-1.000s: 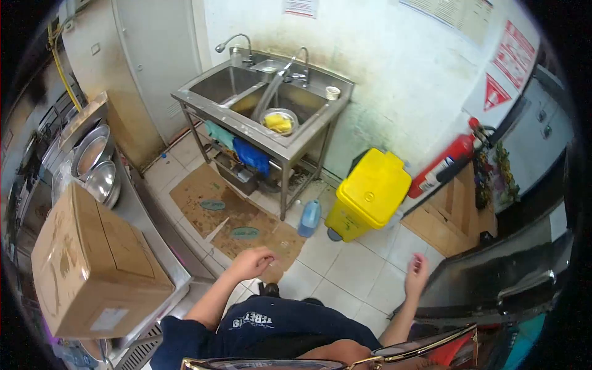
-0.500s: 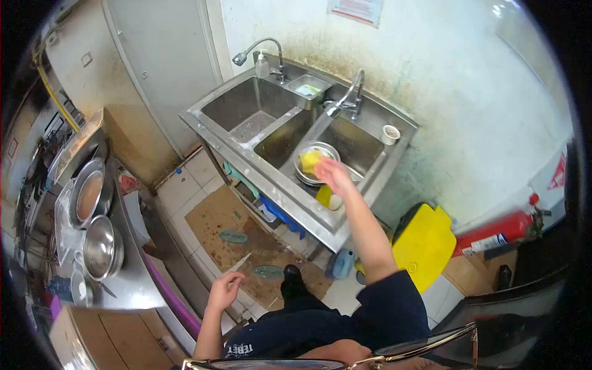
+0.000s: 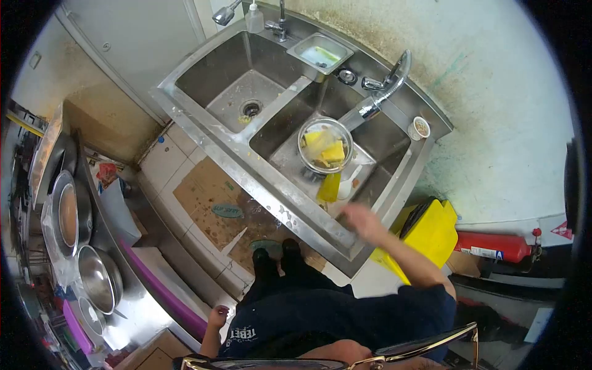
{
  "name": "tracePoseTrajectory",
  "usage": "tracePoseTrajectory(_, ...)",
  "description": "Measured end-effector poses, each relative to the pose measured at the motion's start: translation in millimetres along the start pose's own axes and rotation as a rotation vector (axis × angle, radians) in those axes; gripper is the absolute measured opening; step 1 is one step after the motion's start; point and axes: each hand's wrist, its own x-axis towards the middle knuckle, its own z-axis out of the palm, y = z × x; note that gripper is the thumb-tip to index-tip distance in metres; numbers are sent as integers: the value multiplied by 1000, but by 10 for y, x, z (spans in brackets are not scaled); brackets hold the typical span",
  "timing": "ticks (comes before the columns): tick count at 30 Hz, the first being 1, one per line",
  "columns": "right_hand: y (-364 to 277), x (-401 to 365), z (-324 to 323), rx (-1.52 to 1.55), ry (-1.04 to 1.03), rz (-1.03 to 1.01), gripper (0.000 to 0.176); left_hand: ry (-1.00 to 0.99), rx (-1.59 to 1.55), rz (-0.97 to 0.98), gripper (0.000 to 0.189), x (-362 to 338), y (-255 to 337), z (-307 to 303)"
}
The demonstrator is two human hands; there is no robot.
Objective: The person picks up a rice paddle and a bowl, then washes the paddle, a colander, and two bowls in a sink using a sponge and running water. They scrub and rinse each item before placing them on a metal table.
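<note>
Where the right hand (image 3: pixel 361 221) hovers, blurred, over the front rim of the sink (image 3: pixel 290 213), its grip cannot be told. Item: left hand (image 3: pixel 217 316), hanging at the side, well apart, too small to judge. Item: steel bowl (image 3: pixel 325 145) of yellow pieces, in the right basin under the running faucet (image 3: pixel 382 92), seemingly set there to rinse. Item: yellow bin (image 3: pixel 431 231), beside the sink.

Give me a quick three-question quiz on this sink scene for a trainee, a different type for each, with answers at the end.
1. True or false: the bowl is empty.
2. Which hand is over the front rim of the sink?
3. Fill in: the bin beside the sink is ____.

Key
1. False: it holds yellow pieces.
2. The right hand.
3. Yellow.
</note>
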Motion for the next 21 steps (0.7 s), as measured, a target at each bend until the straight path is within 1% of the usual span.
tracePoseTrajectory(2,-257,-326,160,-292,-364,-339,59,-80,92,-97,13,43,40,-90)
tracePoseTrajectory(3,-326,-268,236,-283,-373,-337,59,-29,174,-103,13,143,-1,-101)
tracePoseTrajectory(4,-426,-173,368,-275,-300,-359,65,-31,180,-108,13,172,-53,-145)
tracePoseTrajectory(5,-534,-43,487,-276,-220,-383,71,6,144,-102,14,267,142,-188)
tracePoseTrajectory(6,-576,229,592,-250,-189,-404,71,44,111,-91,14,362,382,-232)
tracePoseTrajectory(7,-607,593,667,-224,-153,-425,72,77,140,-88,13,388,694,-269)
tracePoseTrajectory(8,-701,928,712,-298,-130,-467,70,73,148,-75,13,445,835,-301)
tracePoseTrajectory(10,-767,1528,753,-406,-71,-528,65,66,100,-26,12,557,984,-313)
tracePoseTrajectory(11,-702,1792,738,-438,-27,-550,62,22,77,-1,13,656,921,-334)
tracePoseTrajectory(12,-608,2022,625,-294,50,-395,57,15,90,9,13,718,966,-378)
tracePoseTrajectory(13,-504,2238,542,-145,124,-242,52,15,75,76,14,746,1054,-417)
tracePoseTrajectory(15,259,2440,476,65,252,201,39,52,45,173,14,777,1426,-562)
tracePoseTrajectory(16,292,2317,294,644,371,223,34,51,53,183,14,865,1630,-637)
tracePoseTrajectory(17,226,2194,141,1223,472,233,29,93,-73,312,13,954,1826,-681)
tracePoseTrajectory(18,123,2134,85,1219,480,233,29,131,-204,439,12,1053,2043,-688)
tracePoseTrajectory(20,-40,2022,-10,1104,432,260,19,188,-202,532,11,1327,2613,-641)
tracePoseTrajectory(21,-83,2016,-44,834,389,300,24,156,-236,629,12,1415,3023,-578)
